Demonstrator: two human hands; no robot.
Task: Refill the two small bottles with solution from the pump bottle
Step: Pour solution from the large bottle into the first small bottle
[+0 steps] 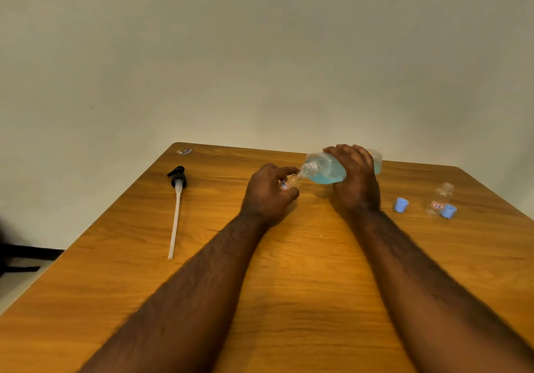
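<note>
While right hand (354, 176) grips the tipped pump bottle (326, 169) at frame centre, neck aimed into small bottle (290, 183) gripped by left hand (267, 193), to pour; 2nd bottle (437, 200) uncapped at right, waiting.

Red-bordered label (437, 205) on the standing small bottle (442, 192), blurred, perhaps "18"; held bottle's label (284, 185) illegible.

Bare left hand (268, 193), bare right hand (357, 182), hairy bare forearms (202, 286)
</note>
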